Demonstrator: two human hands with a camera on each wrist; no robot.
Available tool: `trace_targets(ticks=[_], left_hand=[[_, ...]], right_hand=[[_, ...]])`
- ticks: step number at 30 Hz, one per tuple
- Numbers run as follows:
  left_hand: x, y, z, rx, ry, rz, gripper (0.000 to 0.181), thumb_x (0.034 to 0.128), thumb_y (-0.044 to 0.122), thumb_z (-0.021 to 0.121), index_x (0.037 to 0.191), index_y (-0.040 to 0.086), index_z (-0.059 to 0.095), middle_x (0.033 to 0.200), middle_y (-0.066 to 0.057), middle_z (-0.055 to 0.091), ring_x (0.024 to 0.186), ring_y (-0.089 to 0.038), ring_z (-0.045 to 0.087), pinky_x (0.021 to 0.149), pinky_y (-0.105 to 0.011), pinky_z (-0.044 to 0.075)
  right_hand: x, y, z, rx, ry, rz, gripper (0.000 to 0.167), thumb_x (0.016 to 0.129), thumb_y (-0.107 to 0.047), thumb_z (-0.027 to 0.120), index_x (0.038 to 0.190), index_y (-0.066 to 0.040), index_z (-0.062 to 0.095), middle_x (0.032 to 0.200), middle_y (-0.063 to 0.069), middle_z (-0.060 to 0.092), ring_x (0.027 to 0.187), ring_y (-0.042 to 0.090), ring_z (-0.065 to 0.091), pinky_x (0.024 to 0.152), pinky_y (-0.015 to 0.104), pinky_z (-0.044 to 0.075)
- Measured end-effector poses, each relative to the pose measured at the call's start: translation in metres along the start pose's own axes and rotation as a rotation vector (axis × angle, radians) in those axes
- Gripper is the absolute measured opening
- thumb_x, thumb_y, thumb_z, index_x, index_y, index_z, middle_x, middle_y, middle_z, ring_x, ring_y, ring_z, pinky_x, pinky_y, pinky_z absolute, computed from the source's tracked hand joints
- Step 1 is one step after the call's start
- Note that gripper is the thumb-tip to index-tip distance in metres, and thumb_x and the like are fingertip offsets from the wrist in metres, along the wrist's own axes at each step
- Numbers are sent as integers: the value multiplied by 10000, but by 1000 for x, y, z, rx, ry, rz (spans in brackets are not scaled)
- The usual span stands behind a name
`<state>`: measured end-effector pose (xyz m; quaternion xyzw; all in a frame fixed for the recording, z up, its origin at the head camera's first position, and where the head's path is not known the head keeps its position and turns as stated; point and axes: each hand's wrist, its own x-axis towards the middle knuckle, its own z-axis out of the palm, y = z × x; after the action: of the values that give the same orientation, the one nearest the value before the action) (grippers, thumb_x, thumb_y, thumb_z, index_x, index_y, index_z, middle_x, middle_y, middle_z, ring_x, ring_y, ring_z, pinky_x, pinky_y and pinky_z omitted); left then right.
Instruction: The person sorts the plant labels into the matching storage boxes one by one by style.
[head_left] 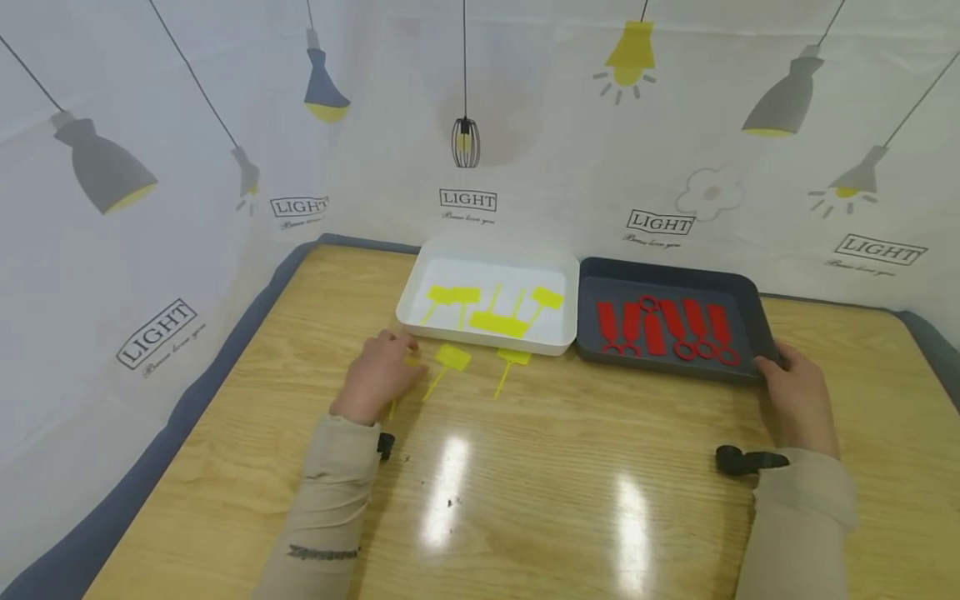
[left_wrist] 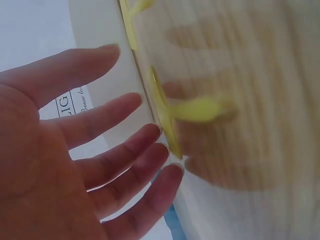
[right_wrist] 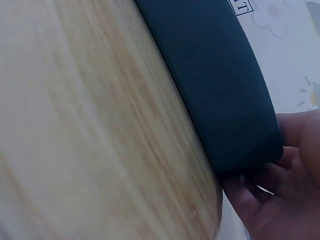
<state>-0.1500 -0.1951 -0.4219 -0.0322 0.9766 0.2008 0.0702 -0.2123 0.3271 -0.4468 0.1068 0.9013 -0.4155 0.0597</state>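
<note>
My left hand (head_left: 380,375) hovers at the front left corner of the white tray (head_left: 558,343), fingers apart and slightly bent. Just beyond its fingertips in the left wrist view lies a yellow T-shaped tag (left_wrist: 197,110), with a thin stem; I cannot tell whether they touch. To its right on the table are a second yellow tag (head_left: 453,358) and a third yellow tag (head_left: 513,357) against the tray. Inside the white tray lie several more yellow tags (head_left: 498,323). My right hand (head_left: 802,396) grips the dark grey tray (head_left: 675,371) at its front right corner, thumb at the rim.
Several flat red strips with a ring at one end (head_left: 655,333) lie in the dark tray. Both trays stand side by side on the wooden table (head_left: 555,467), near its back edge. A white curtain (head_left: 540,192) printed with lamps hangs behind and to the left.
</note>
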Motion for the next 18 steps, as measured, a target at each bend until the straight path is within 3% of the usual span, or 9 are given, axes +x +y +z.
trace_targets(ticks=[7,18], left_hand=[[-3,2,-1,66,-3,14,382,793,188,623,1148,75,539,1113,-164,439,992,-319,415,687,-436,455],[-2,-4,-4,83,3,10,327,781,222,644,1063,69,578,987,-111,544,851,-258,524,634,-389,468]], right_hand=[[-1,2,-1,-5,8,-12,651,938,-413,330,1417,-26,121,1422,261,141,1275,461,121,989,589,176],[0,-1,2,19,11,-17,650,934,-422,333,1421,-42,130,1429,234,154,1280,448,128,997,576,178]])
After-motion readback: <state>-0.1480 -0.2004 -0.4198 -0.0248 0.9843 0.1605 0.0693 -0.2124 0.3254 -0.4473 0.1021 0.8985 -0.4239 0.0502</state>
